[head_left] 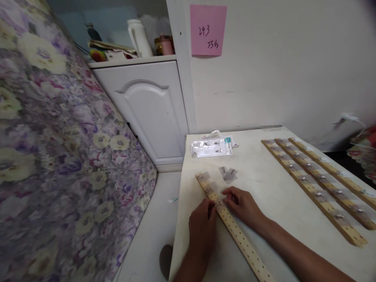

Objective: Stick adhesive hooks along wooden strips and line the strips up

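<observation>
A long wooden strip with rows of holes lies slanted on the table, with several clear plastic squares bearing small metal hooks along its far half. My left hand is closed at the strip's left edge, fingertips against it beside the nearest clear square; what they pinch is hidden. From the right, my right hand reaches to the same square, thumb and forefinger bent together at its edge. Beyond my hands, loose clear squares with metal hooks lie on the table.
Clear blister packaging lies at the table's back left. Three similar strips carrying clear squares lie along the right. A white cabinet, a flowered curtain and a wall with a pink note surround the table.
</observation>
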